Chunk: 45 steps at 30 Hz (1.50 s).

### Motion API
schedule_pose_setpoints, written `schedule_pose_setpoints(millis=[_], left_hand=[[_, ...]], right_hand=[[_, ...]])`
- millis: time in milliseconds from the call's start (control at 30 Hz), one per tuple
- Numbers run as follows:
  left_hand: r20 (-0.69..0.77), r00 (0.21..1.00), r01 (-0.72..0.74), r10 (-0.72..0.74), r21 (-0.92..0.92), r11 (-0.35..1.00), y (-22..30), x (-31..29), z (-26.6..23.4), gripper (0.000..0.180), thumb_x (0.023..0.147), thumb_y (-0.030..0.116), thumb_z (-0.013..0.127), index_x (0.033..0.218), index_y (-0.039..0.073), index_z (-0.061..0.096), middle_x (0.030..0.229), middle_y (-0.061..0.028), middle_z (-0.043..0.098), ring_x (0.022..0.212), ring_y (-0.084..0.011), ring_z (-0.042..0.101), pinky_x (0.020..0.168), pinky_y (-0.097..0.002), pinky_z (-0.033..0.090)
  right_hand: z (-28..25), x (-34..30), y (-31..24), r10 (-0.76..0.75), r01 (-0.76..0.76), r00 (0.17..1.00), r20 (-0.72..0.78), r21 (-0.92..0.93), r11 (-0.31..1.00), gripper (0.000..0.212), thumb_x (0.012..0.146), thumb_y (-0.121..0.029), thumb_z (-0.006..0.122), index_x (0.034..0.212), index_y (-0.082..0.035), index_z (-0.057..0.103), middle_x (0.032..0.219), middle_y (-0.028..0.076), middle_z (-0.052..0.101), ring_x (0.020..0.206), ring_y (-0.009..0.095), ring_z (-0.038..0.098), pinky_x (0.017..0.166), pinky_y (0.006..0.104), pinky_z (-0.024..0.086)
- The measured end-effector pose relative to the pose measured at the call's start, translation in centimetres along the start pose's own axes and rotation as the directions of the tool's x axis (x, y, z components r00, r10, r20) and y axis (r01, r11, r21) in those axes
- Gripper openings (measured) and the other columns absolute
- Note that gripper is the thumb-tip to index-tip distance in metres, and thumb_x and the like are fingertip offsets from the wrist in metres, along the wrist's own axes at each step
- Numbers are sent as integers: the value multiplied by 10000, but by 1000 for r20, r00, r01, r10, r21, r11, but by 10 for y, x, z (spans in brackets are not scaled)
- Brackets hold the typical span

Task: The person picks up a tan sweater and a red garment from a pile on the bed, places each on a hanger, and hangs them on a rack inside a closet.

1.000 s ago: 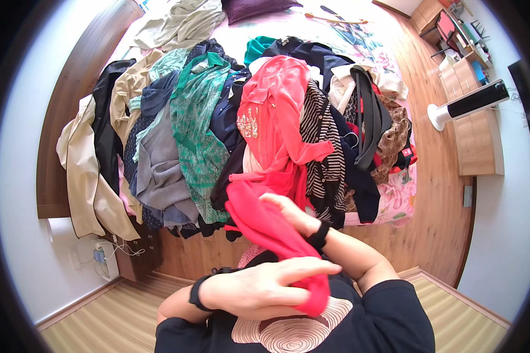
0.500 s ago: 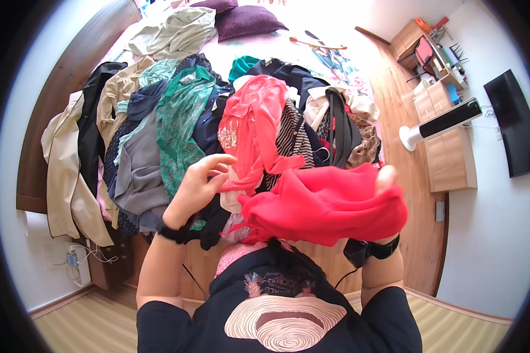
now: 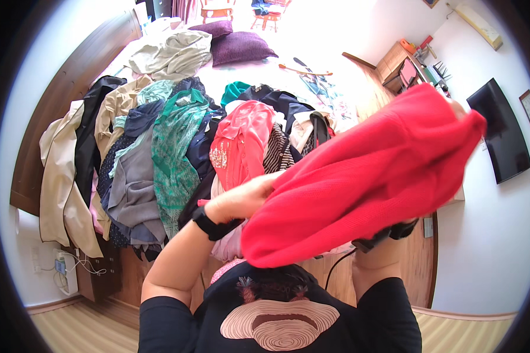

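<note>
A bright red knit garment, perhaps a sweater, hangs stretched out slantwise before me, its upper right end raised high. My right hand grips that end; only a bit of it shows past the cloth. My left hand reaches in at the garment's left edge, and its fingers vanish behind the fabric, so their pose is hidden. Beyond the left hand lies a coral-pink top with a sparkly patch. Beside it are a striped black-and-beige garment and a green patterned garment.
A bed heaped with clothes fills the middle, with purple cushions and a clothes hanger farther back. Beige trousers hang over its left side. A dark television is on the right wall.
The red garment has risen and spread out up to the right with my right hand. My left hand has moved right, from beside the coral top to the red cloth's edge.
</note>
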<state>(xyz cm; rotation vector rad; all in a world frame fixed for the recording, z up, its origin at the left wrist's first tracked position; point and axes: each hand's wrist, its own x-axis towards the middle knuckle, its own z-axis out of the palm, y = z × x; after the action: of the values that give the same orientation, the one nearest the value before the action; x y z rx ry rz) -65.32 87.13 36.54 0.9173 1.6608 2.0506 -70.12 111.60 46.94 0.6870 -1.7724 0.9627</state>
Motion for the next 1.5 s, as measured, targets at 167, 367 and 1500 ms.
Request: schedule_pose_setpoints(millis=[167, 367, 1500], left_hand=[[-413, 910, -15, 22, 20, 1000, -49, -10, 3, 249, 872, -6, 535, 1116, 11, 582, 1113, -39, 609, 1014, -87, 540, 875, -243, 439], [-736, 644, -299, 207, 7, 954, 49, -41, -49, 112, 920, 96, 522, 998, 47, 586, 998, -45, 641, 899, -108, 605, 801, -260, 483], [-471, 871, 487, 141, 867, -109, 94, -48, -110, 191, 702, 67, 638, 893, 65, 639, 849, -152, 635, 849, -335, 610, 727, -397, 480]], right_hand=[[13, -19, 8, 27, -27, 995, 97, -11, 1000, 438, 818, -240, 661, 1152, -45, 455, 1090, 77, 539, 940, 164, 539, 847, 299, 416], [13, -29, 42, 129, -143, 927, 352, 12, 990, 571, 790, -270, 696, 1258, -39, 466, 1195, 98, 554, 1026, 189, 558, 925, 324, 420], [119, -76, 77, 271, -959, 218, 938, 258, -121, 194, 931, -123, 507, 1060, -2, 587, 992, 49, 639, 860, 113, 615, 769, 245, 502]])
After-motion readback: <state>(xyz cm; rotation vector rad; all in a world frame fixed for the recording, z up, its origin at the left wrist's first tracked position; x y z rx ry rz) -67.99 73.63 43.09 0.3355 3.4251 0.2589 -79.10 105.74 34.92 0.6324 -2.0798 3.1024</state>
